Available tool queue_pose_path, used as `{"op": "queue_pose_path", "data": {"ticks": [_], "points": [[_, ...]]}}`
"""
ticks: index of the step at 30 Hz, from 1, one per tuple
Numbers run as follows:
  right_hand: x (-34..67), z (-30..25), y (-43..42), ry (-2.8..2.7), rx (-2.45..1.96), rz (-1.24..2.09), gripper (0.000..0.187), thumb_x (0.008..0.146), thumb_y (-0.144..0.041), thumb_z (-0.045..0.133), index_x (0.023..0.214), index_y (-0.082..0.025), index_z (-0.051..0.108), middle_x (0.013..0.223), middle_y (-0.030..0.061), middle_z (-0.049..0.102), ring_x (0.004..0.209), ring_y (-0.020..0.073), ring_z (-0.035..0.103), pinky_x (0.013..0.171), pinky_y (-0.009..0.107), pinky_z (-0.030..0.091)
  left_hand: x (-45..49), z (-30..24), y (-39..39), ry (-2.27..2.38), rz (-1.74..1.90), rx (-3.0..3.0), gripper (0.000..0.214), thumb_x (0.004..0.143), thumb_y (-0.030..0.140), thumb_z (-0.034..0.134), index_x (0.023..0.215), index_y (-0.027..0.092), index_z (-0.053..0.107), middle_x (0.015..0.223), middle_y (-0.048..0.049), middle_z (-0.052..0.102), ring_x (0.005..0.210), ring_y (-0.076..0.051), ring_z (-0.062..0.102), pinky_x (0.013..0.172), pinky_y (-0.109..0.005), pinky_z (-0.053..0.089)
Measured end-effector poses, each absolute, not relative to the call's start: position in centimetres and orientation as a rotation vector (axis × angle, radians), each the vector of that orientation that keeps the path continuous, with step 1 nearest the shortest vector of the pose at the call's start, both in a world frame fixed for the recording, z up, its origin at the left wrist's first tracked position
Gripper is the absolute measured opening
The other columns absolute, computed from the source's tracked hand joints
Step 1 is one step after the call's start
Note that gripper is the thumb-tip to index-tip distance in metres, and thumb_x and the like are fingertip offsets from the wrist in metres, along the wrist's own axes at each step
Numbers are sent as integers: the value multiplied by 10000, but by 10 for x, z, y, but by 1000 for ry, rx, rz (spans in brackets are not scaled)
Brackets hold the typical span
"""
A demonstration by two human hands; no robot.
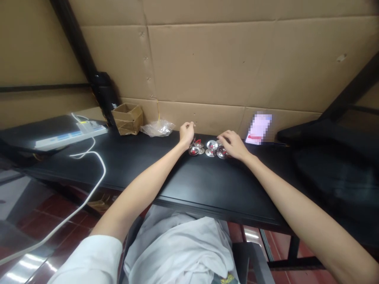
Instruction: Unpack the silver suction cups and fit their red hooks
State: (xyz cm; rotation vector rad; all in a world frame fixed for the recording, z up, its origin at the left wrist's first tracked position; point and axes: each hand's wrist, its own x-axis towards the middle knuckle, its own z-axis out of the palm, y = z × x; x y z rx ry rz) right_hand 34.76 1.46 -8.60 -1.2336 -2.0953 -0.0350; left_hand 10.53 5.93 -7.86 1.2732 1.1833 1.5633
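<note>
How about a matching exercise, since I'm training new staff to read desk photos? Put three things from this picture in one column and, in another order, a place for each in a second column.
Things
1. White power strip
2. Clear plastic bag
3. Small metal cymbals

Places
A. Touched by the fingers of the right hand
B. Left end of the black desk, with a white cable running from it
C. Against the cardboard wall, just right of a cardboard box

Pairs: 1-B, 2-C, 3-A
</note>
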Motion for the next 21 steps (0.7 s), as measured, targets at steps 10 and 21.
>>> {"op": "queue_pose_path", "data": {"ticks": [10, 21], "points": [[293, -101, -12, -2329, -1018, -125, 528, 1094, -384, 486, 1593, -224, 553, 1487, 141, 687, 1397, 327, 609, 1320, 623, 246, 100, -55, 46, 596, 1162, 614, 110, 924, 243, 485, 864, 188, 559, 587, 34, 382, 464, -115, 317, 459, -230, 282], [292, -96, -6, -1856, -1012, -10, 147, 948, -361, 760, 967, -276, 878, 1031, 92, 740, 1004, 304, 648, 970, 508, 516, 145, -64, 15, 559, 1054, 789, 240, 930, 176, 459, 1005, 124, 681, 850, -110, 722, 755, -197, 683, 780, -325, 587]]}}
